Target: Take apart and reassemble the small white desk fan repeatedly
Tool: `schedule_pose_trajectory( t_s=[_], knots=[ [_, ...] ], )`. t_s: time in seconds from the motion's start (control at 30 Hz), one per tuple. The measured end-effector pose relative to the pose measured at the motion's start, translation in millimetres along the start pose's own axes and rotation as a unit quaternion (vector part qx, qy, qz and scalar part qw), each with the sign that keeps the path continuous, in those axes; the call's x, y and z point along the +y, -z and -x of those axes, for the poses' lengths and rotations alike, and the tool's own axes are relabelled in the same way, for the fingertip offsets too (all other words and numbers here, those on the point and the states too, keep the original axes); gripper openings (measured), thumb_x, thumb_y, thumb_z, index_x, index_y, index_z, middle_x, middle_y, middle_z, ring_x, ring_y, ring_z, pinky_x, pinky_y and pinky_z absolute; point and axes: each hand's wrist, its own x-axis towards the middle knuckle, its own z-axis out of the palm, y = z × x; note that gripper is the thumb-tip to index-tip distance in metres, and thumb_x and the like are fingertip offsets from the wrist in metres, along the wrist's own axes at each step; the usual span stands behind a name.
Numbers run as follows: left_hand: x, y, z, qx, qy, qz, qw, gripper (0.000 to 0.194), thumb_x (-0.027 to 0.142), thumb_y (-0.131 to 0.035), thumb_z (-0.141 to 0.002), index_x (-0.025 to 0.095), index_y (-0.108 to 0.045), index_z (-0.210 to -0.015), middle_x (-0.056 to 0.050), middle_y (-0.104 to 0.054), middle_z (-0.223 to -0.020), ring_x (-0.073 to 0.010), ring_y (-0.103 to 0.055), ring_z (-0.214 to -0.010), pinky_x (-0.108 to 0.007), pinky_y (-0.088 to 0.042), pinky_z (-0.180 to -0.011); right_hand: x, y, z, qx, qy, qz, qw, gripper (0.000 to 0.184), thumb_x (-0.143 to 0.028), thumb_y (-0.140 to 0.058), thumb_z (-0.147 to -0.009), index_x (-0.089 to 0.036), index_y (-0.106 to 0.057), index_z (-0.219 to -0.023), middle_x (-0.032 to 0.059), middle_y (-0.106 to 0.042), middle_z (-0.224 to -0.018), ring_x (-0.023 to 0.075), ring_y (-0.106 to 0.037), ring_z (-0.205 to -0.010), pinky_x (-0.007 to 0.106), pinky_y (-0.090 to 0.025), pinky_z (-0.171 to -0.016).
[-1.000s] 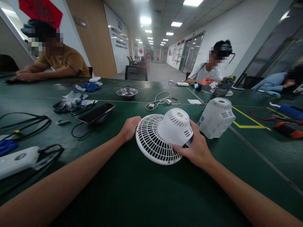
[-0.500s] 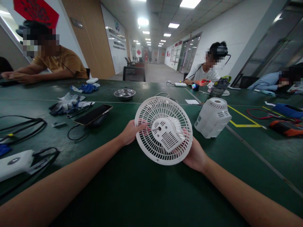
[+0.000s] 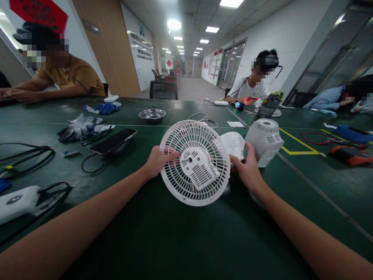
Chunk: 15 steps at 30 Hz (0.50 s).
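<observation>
A white round fan grille (image 3: 214,159), with a slotted motor housing (image 3: 201,175) and a thin shaft at its centre, is held tilted above the table. My left hand (image 3: 157,160) grips its left rim, thumb over the front. Just right of the grille, my right hand (image 3: 249,169) holds a smooth, rounded white plastic cover (image 3: 234,143) between thumb and fingers. The grille hides part of this cover. Behind my right hand stands a white plastic housing (image 3: 264,140) with vent slots and a round hole on top.
To the left lie a phone (image 3: 113,140), work gloves (image 3: 78,128), black cables (image 3: 32,149) and a white device (image 3: 17,200). A metal bowl (image 3: 152,114) and a bottle (image 3: 268,105) stand farther back. An orange-black meter (image 3: 351,154) lies right. Several people sit around the table.
My right hand has left the back of the grille and moved right, now holding the rounded white cover apart from it. The grille has shifted slightly left in my left hand.
</observation>
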Motion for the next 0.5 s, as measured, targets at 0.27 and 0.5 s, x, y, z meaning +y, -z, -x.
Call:
schedule_pose_trajectory(
  t_s=[0.27, 0.5],
  knots=[
    [1.1, 13.1, -8.8, 0.038, 0.054, 0.012, 0.998, 0.022, 0.03, -0.079, -0.075, 0.013, -0.07, -0.085, -0.007, -0.073, -0.076, -0.0167, -0.067, -0.062, -0.032, -0.057, -0.058, -3.6, 24.2, -12.0, 0.038, 0.061, 0.293, 0.953, 0.076, -0.045, -0.072, -0.078, -0.026, -0.044, -0.145, 0.0161, -0.059, -0.119, 0.0392, -0.061, -0.106, 0.061, -0.049, -0.091],
    [-1.3, 15.8, -9.5, 0.005, 0.066, 0.034, 0.997, 0.02, 0.029, -0.077, -0.078, 0.014, -0.071, -0.089, -0.008, -0.075, -0.083, -0.0181, -0.071, -0.067, -0.034, -0.06, -0.064, -5.1, 23.3, -11.7, 0.075, 0.121, 0.299, 0.944, 0.051, -0.039, -0.066, -0.082, -0.022, -0.056, -0.129, 0.0152, -0.055, -0.117, 0.0364, -0.058, -0.109, 0.057, -0.049, -0.093]
  ],
)
